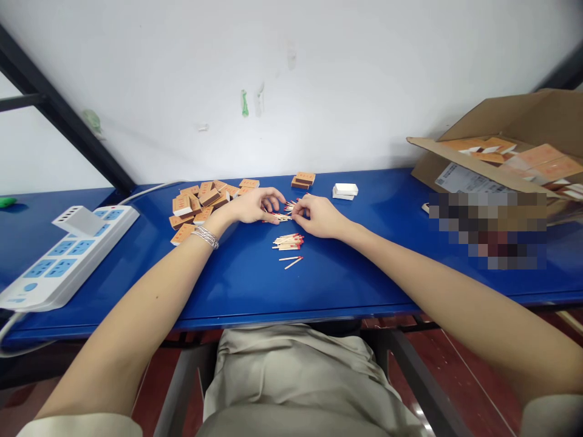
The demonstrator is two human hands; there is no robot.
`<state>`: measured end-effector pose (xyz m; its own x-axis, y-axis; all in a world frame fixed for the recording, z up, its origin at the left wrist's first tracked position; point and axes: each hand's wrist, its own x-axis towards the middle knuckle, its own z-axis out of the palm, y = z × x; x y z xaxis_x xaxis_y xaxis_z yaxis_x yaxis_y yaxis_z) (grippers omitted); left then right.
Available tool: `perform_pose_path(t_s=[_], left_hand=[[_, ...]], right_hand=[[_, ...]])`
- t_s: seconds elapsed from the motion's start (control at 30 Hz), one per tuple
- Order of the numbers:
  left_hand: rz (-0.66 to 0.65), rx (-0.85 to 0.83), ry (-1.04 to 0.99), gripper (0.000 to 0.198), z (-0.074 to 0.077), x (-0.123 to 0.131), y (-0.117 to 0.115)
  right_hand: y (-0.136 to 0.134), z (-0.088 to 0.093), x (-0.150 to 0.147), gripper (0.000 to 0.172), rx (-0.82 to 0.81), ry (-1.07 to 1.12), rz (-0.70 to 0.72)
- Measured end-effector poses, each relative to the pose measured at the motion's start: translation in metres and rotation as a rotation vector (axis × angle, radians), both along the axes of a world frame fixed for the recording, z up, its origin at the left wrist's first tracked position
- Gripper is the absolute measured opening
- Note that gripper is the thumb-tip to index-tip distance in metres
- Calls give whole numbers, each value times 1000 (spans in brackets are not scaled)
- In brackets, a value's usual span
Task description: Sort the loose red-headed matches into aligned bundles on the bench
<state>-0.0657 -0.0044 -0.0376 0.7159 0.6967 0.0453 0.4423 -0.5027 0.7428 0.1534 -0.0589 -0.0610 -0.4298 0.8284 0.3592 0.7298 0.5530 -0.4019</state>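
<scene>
My left hand (252,206) curls over a small bunch of red-tipped wooden matches (277,216) on the blue table (246,285), though I cannot tell if it grips them. My right hand (316,216) is next to it, its fingertips pinching matches at the bunch's right end. Just below the hands lies a loose heap of matches (288,243), with two single matches (290,261) nearer me. A pile of orange matchboxes (194,206) sits beyond my left wrist, which wears a silver bracelet (206,238).
A white power strip (68,255) lies at the table's left. Behind my hands stand stacked matchboxes (303,179) and a white box (345,191). An open cardboard carton (496,149) holding flat orange packaging sits at the right, beyond a pixelated patch (487,229). A wall rises behind.
</scene>
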Motion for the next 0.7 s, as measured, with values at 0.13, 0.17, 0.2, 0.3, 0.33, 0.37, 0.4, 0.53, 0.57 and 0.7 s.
perform_pose_path(t_s=[0.13,0.17,0.2,0.3,0.33,0.37,0.4,0.53,0.57,0.7], left_hand=[[-45,-7,-14,51,2,1,-2],[-55,-18,-18,51,2,1,-2],[-62,-31,-20,52,2,1,-2],[-57,-59,-17,55,1,1,-1],[-52,-63,-14,56,0,1,0],[-47,-66,-9,57,0,0,0],[-42,-69,-6,58,0,0,0],[-45,-94,-18,61,1,-1,0],[-52,-100,-23,60,1,-1,0],[-70,-108,-21,57,2,-1,0]], right_hand=[[3,-2,4,11,-12,21,-26],[4,-2,5,11,-15,32,-32],[5,-2,6,12,-16,41,-41],[10,-2,11,13,8,50,-101],[11,-2,12,13,24,44,-131],[13,-2,14,14,39,35,-159],[13,-2,15,15,52,26,-181],[13,-2,16,17,88,6,-158],[12,-3,15,17,96,9,-124],[12,-6,9,13,114,-2,-9]])
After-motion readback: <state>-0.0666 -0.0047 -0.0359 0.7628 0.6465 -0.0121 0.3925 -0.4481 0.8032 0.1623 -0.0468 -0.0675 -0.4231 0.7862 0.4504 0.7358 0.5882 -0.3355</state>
